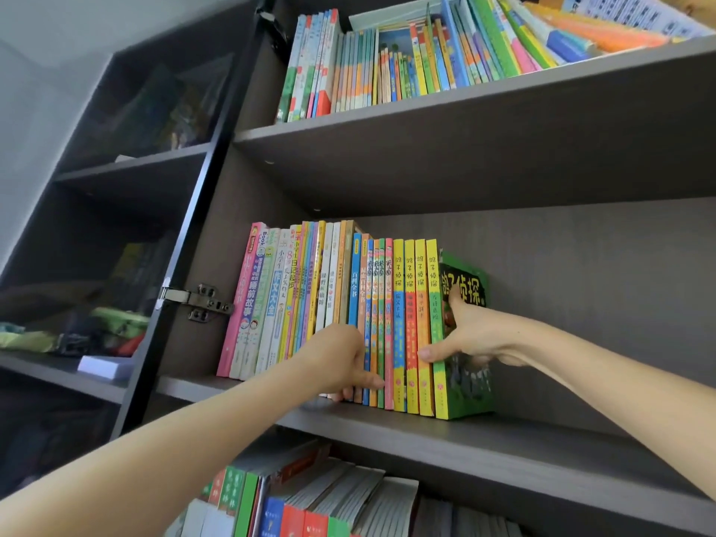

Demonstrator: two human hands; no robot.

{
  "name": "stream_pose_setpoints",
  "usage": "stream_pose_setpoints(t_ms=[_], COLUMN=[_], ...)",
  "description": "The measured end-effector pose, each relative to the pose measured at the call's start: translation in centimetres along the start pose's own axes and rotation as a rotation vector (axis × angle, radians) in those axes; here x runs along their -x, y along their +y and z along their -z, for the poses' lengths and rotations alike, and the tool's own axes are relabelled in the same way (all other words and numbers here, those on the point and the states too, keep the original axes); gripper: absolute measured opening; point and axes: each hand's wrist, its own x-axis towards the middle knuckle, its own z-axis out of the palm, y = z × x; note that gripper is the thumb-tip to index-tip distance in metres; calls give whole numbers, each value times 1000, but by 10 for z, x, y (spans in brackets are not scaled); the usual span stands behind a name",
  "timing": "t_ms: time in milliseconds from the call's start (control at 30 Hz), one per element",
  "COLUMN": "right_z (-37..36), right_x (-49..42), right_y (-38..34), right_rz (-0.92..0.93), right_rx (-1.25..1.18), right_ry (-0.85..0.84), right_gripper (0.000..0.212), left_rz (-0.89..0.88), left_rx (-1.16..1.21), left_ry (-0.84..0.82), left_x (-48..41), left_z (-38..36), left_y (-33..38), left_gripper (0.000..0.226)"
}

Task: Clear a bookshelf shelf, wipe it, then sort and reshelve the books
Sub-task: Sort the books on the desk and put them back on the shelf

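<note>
At the row's right end, right hand (pixel 474 335) pinches the green book (pixel 469 282), thumb on its cover, forefinger across the yellow spines (pixel 410 304) just left of the grip; further left, left hand (pixel 341 358) rests on book row (pixel 310 288) spines low down, grip unclear; all upright on the shelf (pixel 542 443)

The shelf board (pixel 503 439) is matt grey laminate with a faint wood grain, and the back panel (pixel 604 265) has the same finish. The row of books (pixel 333 300) standing on it has smooth, slightly glossy paper covers. The green book (pixel 467 288) at its right end has a shiny printed cover. On the left side wall the hinge (pixel 197 300) is bright bare metal. Farther left, the door (pixel 128 122) is dark, smooth, reflective glass in a black frame (pixel 186 226). Below, nearer, the lower books (pixel 368 501) show matt white paper edges.
</note>
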Motion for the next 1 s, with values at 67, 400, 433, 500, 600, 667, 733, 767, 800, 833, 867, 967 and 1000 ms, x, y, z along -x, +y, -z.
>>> stream_pose_setpoints(t_ms=[67, 400, 433, 500, 600, 667, 733, 767, 800, 833, 867, 967, 1000], right_z=[-6, -22, -23, -23, -18, -12, -7, -5, -5, -5, -5, -6, -6], right_x=[8, 10, 11, 19, 28, 33, 39, 42, 46, 48, 50, 58, 60], right_y=[4, 8, 8, 6, 3, 3, 3, 3, 2, 2, 1, -3, -5], right_rz=[30, 52, 51, 47, 59, 92, 124, 140, 146, 144, 147, 150, 153], right_rx=[-25, 90, 100, 99, 65, 31, 27, 21, 17, 19, 33, 82, 92], right_ry=[35, 46, 41, 61, 180, 297, 381, 406, 418, 423, 423, 435, 442], right_gripper=[134, 156, 156, 149, 144, 146, 127, 113, 104, 99, 97, 96, 94], left_rz=[-16, 121, 123, 121, 135, 142, 149, 153, 153, 152, 153, 157, 156], left_rx=[58, -189, -185, -87, 130, 235, 301, 325, 345, 357, 361, 357, 355], left_ry=[-27, 22, 23, 53, 119, 188, 232, 241, 245, 249, 257, 291, 298], left_x=[4, -2, 0, 3, 7, 7, 9, 10, 11, 13, 15, 22, 24], left_z=[4, -4, -5, -7, -4, 4, 13, 17, 20, 22, 24, 28, 29], left_y=[-1, 26, 25, 23, 15, 11, 9, 9, 11, 12, 14, 22, 24], left_gripper=[43, 53, 53, 53, 57, 62, 58, 55, 53, 53, 53, 55, 55])
